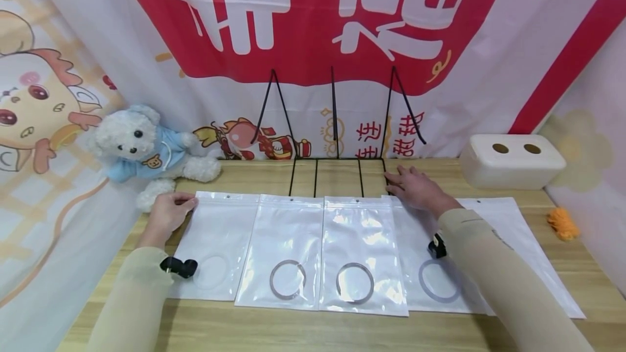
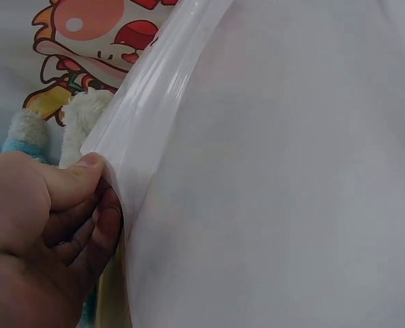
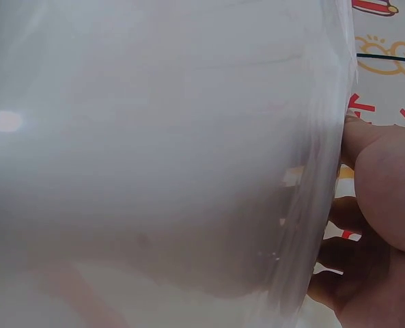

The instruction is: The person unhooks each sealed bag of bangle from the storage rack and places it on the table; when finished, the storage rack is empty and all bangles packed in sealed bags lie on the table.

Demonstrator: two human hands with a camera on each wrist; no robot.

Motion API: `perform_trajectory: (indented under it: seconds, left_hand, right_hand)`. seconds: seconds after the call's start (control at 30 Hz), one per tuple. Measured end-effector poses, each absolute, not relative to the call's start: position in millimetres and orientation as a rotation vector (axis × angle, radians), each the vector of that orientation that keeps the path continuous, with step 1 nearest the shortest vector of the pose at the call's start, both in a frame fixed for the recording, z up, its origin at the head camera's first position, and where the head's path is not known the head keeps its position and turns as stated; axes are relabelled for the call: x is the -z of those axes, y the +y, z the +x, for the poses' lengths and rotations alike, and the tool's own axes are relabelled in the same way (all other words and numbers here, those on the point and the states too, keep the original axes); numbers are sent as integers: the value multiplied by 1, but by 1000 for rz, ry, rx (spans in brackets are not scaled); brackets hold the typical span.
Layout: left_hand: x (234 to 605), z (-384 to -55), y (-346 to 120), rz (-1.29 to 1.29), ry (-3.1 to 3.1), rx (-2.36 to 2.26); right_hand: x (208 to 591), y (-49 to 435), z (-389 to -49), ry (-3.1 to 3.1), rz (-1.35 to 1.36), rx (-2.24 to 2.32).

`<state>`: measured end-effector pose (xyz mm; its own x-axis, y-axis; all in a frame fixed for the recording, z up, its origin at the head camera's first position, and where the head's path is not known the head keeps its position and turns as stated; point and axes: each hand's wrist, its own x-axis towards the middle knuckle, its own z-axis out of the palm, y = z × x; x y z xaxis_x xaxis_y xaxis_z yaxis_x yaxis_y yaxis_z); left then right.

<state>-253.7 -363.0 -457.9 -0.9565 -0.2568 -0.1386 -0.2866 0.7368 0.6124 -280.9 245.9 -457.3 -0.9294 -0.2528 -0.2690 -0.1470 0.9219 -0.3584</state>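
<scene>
Clear-fronted zip bags with white backs lie side by side in a row in the head view. My left hand (image 1: 171, 213) pinches the top left corner of the leftmost bag (image 1: 222, 232), its thumb on the corner in the left wrist view. Two middle bags, one (image 1: 288, 232) beside the other (image 1: 358, 232), each show a dark ring low down. My right hand (image 1: 418, 189) touches the top edge of the fourth bag (image 1: 415, 243), fingers reaching past that edge. A further bag (image 1: 513, 254) lies partly hidden under the right sleeve.
A black wire rack (image 1: 339, 159) stands behind the bags, close to the right fingers. At the back left sits a white teddy bear (image 1: 168, 143) in blue. A cream box (image 1: 513, 173) with two holes is at the back right, near an orange yarn-like bundle (image 1: 563, 224).
</scene>
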Motion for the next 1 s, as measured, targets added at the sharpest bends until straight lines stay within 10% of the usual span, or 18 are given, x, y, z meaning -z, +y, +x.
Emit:
perform_trajectory:
  seconds: [1.0]
  left_hand:
    - [453, -236, -364, -322, 2942, -1052]
  right_hand:
    - [451, 248, -284, 2818, -336, 568]
